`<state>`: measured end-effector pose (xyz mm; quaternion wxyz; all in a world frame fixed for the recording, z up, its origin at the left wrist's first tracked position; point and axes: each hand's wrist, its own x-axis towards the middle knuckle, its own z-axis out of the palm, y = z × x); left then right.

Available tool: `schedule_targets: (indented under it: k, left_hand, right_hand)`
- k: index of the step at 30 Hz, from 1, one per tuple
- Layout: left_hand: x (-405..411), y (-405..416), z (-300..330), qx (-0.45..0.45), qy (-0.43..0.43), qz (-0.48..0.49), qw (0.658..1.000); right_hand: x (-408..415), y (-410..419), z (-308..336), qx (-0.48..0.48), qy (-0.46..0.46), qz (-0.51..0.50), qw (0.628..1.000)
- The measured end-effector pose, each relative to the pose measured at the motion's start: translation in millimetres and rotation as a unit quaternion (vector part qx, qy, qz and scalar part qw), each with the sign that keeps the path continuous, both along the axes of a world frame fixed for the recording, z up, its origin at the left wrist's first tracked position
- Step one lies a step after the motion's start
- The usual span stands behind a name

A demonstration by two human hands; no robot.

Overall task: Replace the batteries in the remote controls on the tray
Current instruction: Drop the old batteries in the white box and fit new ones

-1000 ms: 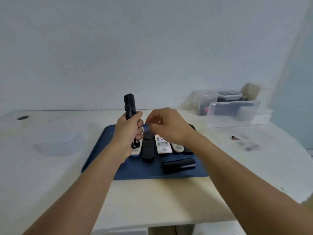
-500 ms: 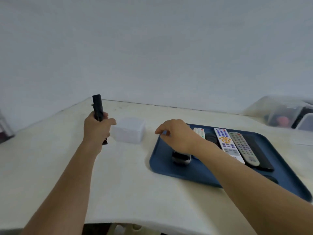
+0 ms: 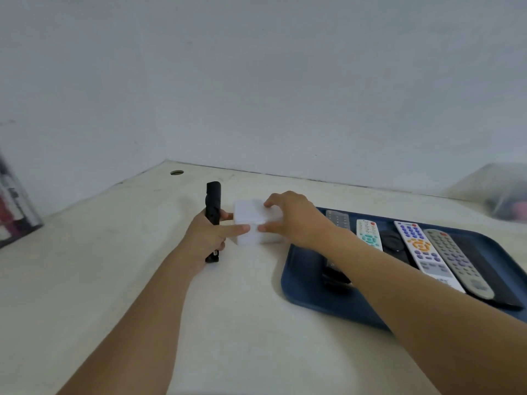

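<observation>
My left hand [image 3: 206,238] grips a slim black remote [image 3: 213,205] upright, its lower end near the table, while its index finger reaches out to touch a small frosted plastic box [image 3: 251,223]. My right hand [image 3: 295,219] is clasped over the top and right side of that box, thumb on its front. To the right lies the blue tray [image 3: 302,297] with several remotes: a grey one [image 3: 338,219], a small white one [image 3: 369,233], a black one [image 3: 395,243], a long white one [image 3: 425,252], a grey one [image 3: 456,260]. Another black remote [image 3: 333,273] lies partly under my right forearm.
The cream table [image 3: 114,280] has a cable hole [image 3: 176,172] at the back left corner. A blurred clear container [image 3: 502,195] sits at the far right, and a striped object [image 3: 14,218] stands beyond the left table edge.
The view swung left. My right hand left the tray and closed over the frosted box; my left hand, still holding the black remote, came up beside the box and touches it.
</observation>
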<state>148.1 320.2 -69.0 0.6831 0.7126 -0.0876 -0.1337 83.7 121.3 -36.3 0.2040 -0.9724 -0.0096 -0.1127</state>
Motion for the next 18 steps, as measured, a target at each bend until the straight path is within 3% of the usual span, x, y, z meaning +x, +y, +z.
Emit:
schedule_targets:
  k: [4,9,13,18]
  left_hand:
    - [-0.7,-4.1,-0.1,0.005,0.009,-0.06,0.998]
    - [0.4,-6.1,-1.7,-0.022,0.019,-0.049,0.998]
    - [-3.3,-8.2,-0.8,-0.026,0.009,-0.053,0.998]
    - [-2.8,-8.8,-1.7,-0.034,-0.002,-0.048,0.998]
  right_hand:
    - [-3.6,-2.1,3.3,-0.089,0.023,0.037,0.995]
    - [-8.0,-5.9,4.3,-0.219,-0.016,0.08,0.972]
    - [-5.8,-11.9,3.0,-0.3,-0.061,0.098,0.947]
    - [2.4,-14.3,-9.5,-0.391,-0.184,0.144,0.89]
